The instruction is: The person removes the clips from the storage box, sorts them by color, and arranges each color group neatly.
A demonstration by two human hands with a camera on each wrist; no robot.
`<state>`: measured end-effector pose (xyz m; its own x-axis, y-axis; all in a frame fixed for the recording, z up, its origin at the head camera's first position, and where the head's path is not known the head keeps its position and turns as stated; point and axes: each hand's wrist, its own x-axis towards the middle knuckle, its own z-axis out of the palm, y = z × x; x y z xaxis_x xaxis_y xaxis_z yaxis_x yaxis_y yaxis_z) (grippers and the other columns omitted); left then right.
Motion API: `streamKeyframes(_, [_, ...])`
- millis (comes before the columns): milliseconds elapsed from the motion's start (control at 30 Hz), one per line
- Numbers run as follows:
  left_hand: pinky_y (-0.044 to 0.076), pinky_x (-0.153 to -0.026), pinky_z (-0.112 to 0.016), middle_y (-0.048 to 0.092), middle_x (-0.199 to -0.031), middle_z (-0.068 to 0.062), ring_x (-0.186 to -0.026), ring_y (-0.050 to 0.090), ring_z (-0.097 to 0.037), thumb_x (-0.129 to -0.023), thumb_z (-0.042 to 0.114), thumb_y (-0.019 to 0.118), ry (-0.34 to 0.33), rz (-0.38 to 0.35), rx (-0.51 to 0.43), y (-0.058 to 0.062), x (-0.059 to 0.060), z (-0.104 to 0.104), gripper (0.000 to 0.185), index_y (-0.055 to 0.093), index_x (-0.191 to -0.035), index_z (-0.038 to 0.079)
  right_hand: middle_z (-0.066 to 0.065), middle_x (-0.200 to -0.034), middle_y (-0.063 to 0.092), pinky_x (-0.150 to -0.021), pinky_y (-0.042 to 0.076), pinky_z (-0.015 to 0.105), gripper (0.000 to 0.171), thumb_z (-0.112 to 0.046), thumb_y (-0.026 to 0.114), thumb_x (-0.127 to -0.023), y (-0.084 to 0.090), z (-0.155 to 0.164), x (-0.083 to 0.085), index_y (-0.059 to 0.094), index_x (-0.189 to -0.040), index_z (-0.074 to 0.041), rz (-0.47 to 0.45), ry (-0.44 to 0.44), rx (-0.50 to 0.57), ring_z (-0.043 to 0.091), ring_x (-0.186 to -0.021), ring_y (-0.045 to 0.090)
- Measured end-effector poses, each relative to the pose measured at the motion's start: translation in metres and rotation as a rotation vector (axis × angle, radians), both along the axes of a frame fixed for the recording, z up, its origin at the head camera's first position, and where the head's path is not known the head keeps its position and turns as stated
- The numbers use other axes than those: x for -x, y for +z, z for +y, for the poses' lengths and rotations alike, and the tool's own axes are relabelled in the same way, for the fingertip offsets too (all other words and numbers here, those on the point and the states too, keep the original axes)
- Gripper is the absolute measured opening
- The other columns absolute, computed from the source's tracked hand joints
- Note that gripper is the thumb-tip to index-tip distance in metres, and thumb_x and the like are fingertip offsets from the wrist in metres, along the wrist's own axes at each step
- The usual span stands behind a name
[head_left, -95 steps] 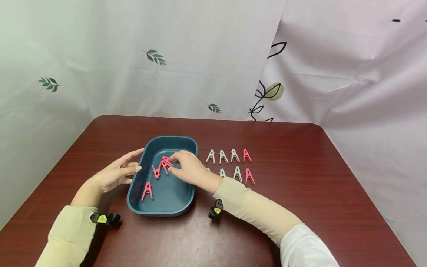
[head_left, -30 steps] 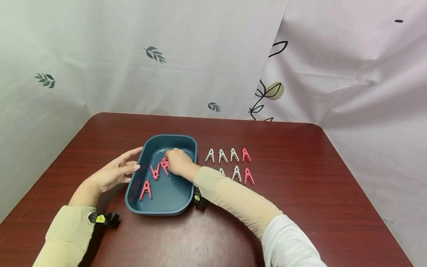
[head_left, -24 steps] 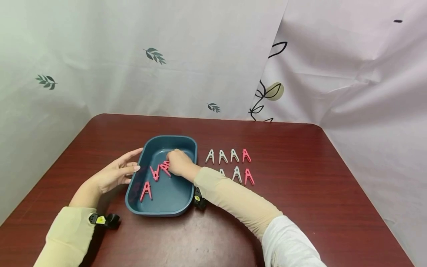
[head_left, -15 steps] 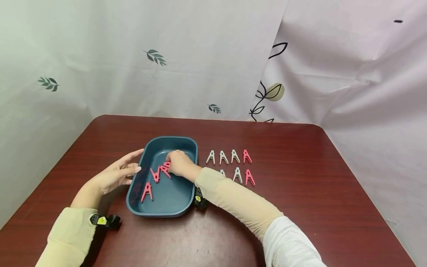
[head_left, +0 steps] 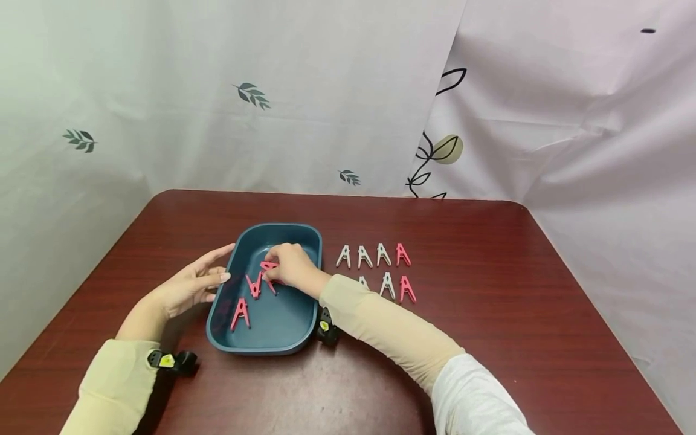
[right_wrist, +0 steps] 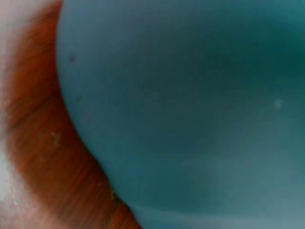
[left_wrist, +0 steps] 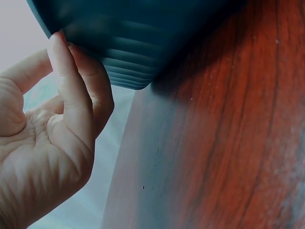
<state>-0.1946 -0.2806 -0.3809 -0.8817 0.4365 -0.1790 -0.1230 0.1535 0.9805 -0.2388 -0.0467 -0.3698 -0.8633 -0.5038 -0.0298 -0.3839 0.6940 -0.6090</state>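
Note:
A dark teal tray sits on the red-brown table. Inside it my right hand pinches a pink clothespin just above the tray floor. Two more pink clothespins lie in the tray, one beside my fingers and one nearer the front. My left hand rests against the tray's left wall with straight fingers touching the ribbed outside. The right wrist view shows only the tray wall, blurred.
To the right of the tray lie two rows of clothespins, white ones and pink ones at the right ends; my right sleeve hides part of the near row. Curtains hang close behind the table.
My right hand has lifted the pink clothespin slightly and turned it; earlier it lay among the others in the tray. The left hand has stayed on the tray's side.

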Motion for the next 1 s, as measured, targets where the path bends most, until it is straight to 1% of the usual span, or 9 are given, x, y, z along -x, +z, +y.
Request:
streamKeyframes(167, [0.057, -0.078, -0.033, 0.066, -0.11, -0.001, -0.092, 0.068, -0.016, -0.099, 0.01, 0.048, -0.009, 0.005, -0.002, 0.0, 0.0, -0.001, 0.065, 0.012, -0.153, 0.017, 0.001, -0.101, 0.071, -0.056, 0.047, 0.015, 0.031, -0.024, 0.074, -0.083, 0.002, 0.003, -0.002, 0.071, -0.112, -0.012, -0.064, 0.002, 0.125, 0.006, -0.075, 0.058])
streamKeyframes(300, [0.057, -0.078, -0.033, 0.066, -0.111, 0.0, -0.093, 0.068, -0.016, -0.099, 0.011, 0.047, -0.012, 0.006, -0.001, -0.001, 0.0, -0.001, 0.064, 0.012, -0.153, 0.017, 0.0, -0.098, 0.073, -0.053, 0.048, 0.018, 0.03, -0.024, 0.075, -0.082, 0.004, 0.004, -0.003, 0.073, -0.111, -0.014, -0.114, -0.009, 0.221, 0.003, -0.071, 0.058])
streamKeyframes(467, [0.057, -0.078, -0.033, 0.066, -0.112, 0.001, -0.093, 0.068, -0.016, -0.099, 0.011, 0.047, -0.011, 0.008, 0.006, -0.001, 0.0, -0.001, 0.065, 0.011, -0.153, 0.017, -0.002, -0.086, 0.07, -0.051, 0.046, 0.019, 0.031, -0.022, 0.077, -0.08, 0.005, 0.004, -0.003, 0.073, -0.109, -0.014, -0.106, -0.037, 0.281, 0.004, -0.068, 0.056])
streamKeyframes(567, [0.057, -0.077, -0.032, 0.066, -0.111, 0.001, -0.092, 0.068, -0.015, -0.099, 0.011, 0.047, -0.011, 0.01, 0.007, -0.001, -0.001, -0.001, 0.065, 0.011, -0.153, 0.016, -0.001, -0.083, 0.066, -0.052, 0.046, 0.019, 0.034, -0.02, 0.077, -0.08, 0.006, 0.005, -0.003, 0.071, -0.112, -0.012, -0.119, -0.054, 0.31, 0.006, -0.068, 0.055])
streamKeyframes(667, [0.057, -0.077, -0.032, 0.066, -0.111, 0.001, -0.091, 0.068, -0.015, -0.099, 0.011, 0.047, -0.01, 0.012, 0.002, -0.001, -0.001, -0.001, 0.065, 0.011, -0.153, 0.016, -0.001, -0.086, 0.065, -0.055, 0.047, 0.019, 0.037, -0.02, 0.078, -0.08, 0.008, 0.007, -0.003, 0.069, -0.115, -0.011, -0.156, -0.071, 0.335, 0.006, -0.072, 0.055])
streamKeyframes(833, [0.057, -0.077, -0.032, 0.066, -0.111, 0.001, -0.092, 0.068, -0.016, -0.099, 0.011, 0.047, -0.006, 0.014, 0.006, -0.001, -0.002, 0.0, 0.064, 0.012, -0.153, 0.017, -0.001, -0.086, 0.067, -0.057, 0.049, 0.019, 0.032, -0.02, 0.078, -0.079, 0.011, 0.012, -0.005, 0.072, -0.109, -0.01, -0.189, -0.095, 0.364, 0.007, -0.071, 0.056])
streamKeyframes(900, [0.057, -0.077, -0.032, 0.066, -0.111, 0.001, -0.092, 0.068, -0.015, -0.099, 0.011, 0.047, -0.003, 0.013, 0.007, -0.001, -0.002, 0.0, 0.064, 0.012, -0.153, 0.017, 0.0, -0.083, 0.067, -0.061, 0.053, 0.023, 0.03, -0.019, 0.078, -0.079, 0.011, 0.013, -0.005, 0.072, -0.106, -0.009, -0.217, -0.102, 0.398, 0.008, -0.069, 0.057])
streamKeyframes(1000, [0.058, -0.076, -0.031, 0.066, -0.111, 0.001, -0.091, 0.068, -0.015, -0.099, 0.011, 0.047, -0.001, 0.013, 0.006, -0.001, -0.002, -0.001, 0.065, 0.012, -0.153, 0.017, 0.002, -0.08, 0.068, -0.068, 0.057, 0.031, 0.027, -0.017, 0.078, -0.078, 0.012, 0.016, -0.006, 0.073, -0.103, -0.007, -0.288, -0.121, 0.471, 0.009, -0.065, 0.059])
